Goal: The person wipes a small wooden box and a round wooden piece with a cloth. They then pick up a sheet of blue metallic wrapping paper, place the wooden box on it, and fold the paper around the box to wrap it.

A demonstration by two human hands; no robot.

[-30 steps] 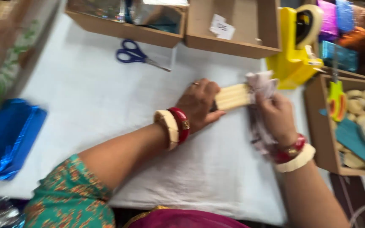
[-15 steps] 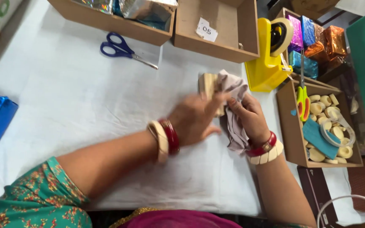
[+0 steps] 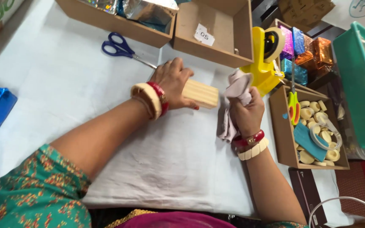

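I see left hand (image 3: 172,82) flat on wooden block (image 3: 200,93), steadying it | right hand (image 3: 245,110) fisted around cloth (image 3: 233,101), beside block for wiping

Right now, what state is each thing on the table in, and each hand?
Wooden block: lying flat, pinned under the left hand.
Cloth: bunched in the right hand, clear of the block.
Blue scissors: shut, lying flat.
Tape dispenser: upright, roll loaded.
Middle box: open, with a paper tag inside.
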